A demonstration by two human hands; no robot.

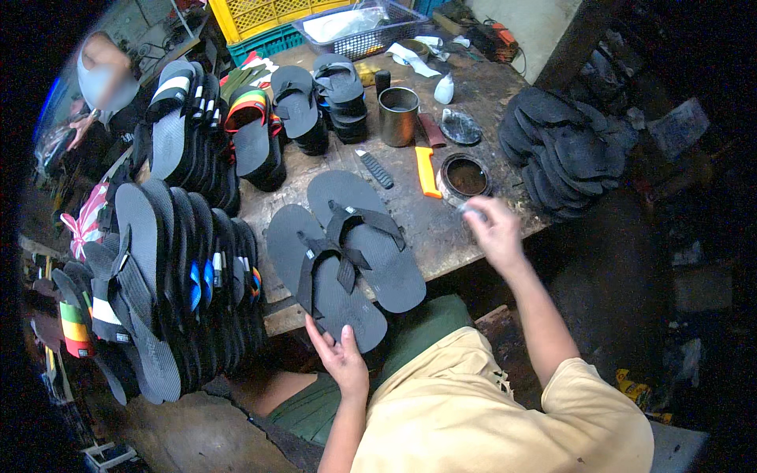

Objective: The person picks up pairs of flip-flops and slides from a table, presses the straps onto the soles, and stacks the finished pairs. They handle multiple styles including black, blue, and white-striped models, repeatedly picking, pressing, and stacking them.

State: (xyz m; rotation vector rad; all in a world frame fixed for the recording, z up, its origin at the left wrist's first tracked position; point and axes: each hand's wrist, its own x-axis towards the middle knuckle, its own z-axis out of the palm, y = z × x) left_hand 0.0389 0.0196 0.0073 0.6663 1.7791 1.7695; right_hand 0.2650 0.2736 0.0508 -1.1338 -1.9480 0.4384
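Two black flip-flops with black straps lie side by side on the worktable in front of me, the left flip-flop [335,303] overlapping the edge and the right flip-flop [378,252] slightly farther in. My left hand [343,363] grips the heel of the left one, thumb by the sole and fingers along its side. Close to the near rim of an open round tin [467,176] with brown stuff inside, my right hand [495,230] is pinched on something small and greyish that I cannot make out. An orange-yellow handle [427,172] lies beside the tin.
Stacked flip-flops [162,292] line the table's left side, with more sandals [296,110] behind. A metal cup [398,118], a white squeeze bottle [444,89] and a round lid [460,127] stand farther back. Black soles [564,150] pile up at right. Another person [106,75] is far left.
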